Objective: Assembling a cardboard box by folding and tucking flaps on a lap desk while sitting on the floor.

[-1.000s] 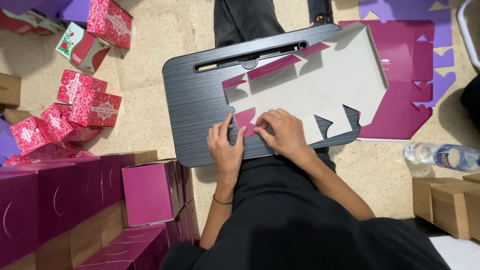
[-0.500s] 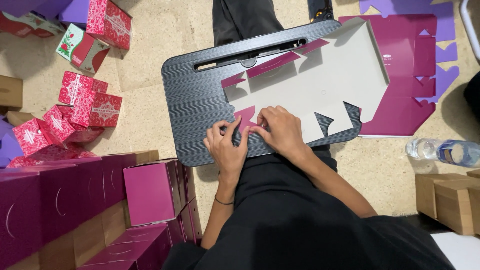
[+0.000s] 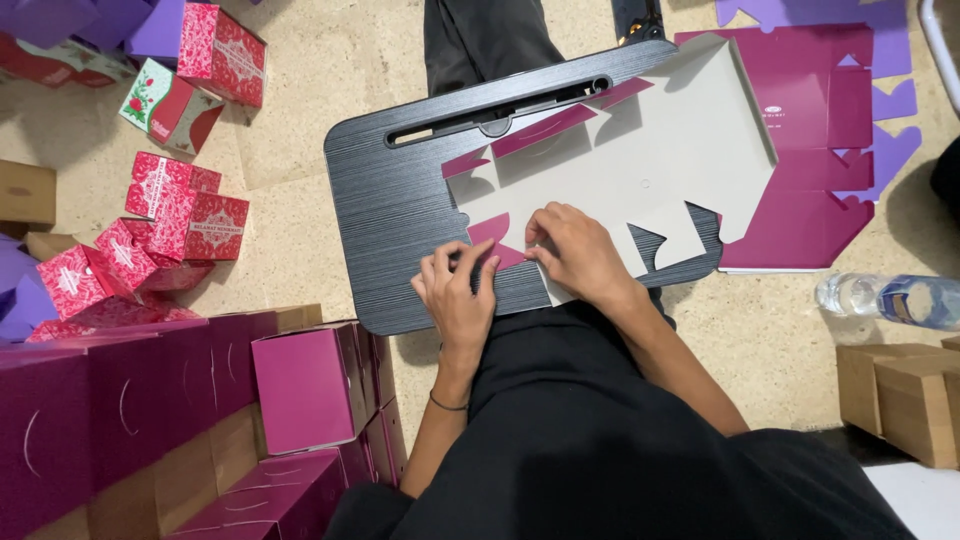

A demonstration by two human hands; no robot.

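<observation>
Where the lap meets the black lap table (image 3: 400, 215), two hands work one flat box blank (image 3: 640, 165), grey side up, lying across the table's right half. Left hand (image 3: 458, 295): fingers together, pressing on a magenta flap (image 3: 493, 235) at the blank's near left corner. Right hand (image 3: 578, 250): fingers curled, pinching the same flap's edge against the card. Compared with a second ago, both hands sit at the same corner; the flap is folded further over.

To the left, near: a stack of assembled magenta boxes (image 3: 300, 385), too overlapped to count. Right, near: two brown cartons (image 3: 905, 395) and one clear water bottle (image 3: 890, 298) lying on the floor. Farther left: about six red patterned boxes (image 3: 190, 215), scattered. Far right: one pile of flat magenta blanks (image 3: 810, 150), partly under the grey blank, with purple blanks (image 3: 885, 60) beyond.
</observation>
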